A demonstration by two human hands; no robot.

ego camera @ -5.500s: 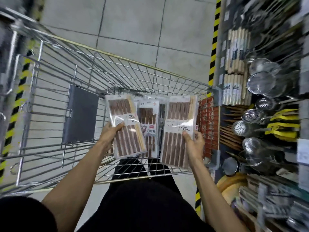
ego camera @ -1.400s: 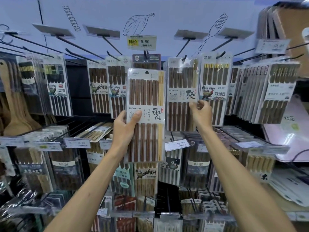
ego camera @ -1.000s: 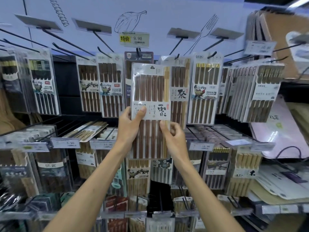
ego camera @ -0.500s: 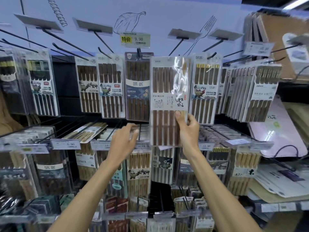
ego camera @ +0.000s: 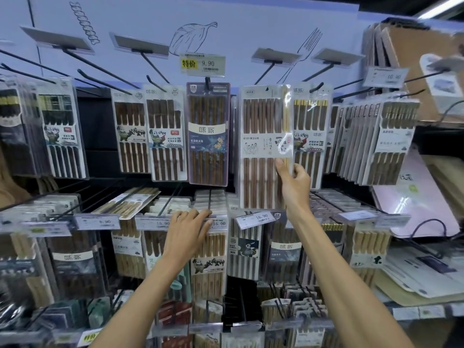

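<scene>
Restocking, late stage. The pack (ego camera: 261,146) of brown chopsticks is up in the top row of the display, flat and upright, between the purple pack (ego camera: 208,133) on the left and the panda pack (ego camera: 310,136) on the right, overlapping the panda pack's left edge. Its hang hole sits at peg height. No peg can be seen through the hole, so it cannot be told whether the pack is hooked yet. Judged as nearly done. Left to do: seat the hole on a peg if it is not on one, let go, and check that it hangs straight.

The right hand (ego camera: 292,179) is raised with the arm stretched far toward the display. It pinches the pack's lower right edge, thumb on the front and fingers behind. This is the only grip on the pack.

The left hand (ego camera: 187,229) is lower and left, well apart from the pack, and holds nothing. Its loosely bent fingers rest on the tops of the lower packs (ego camera: 208,202), just left of the 15.00 tag (ego camera: 222,223). It looks idle or steadying, with the forearm angled up from near left.
</scene>
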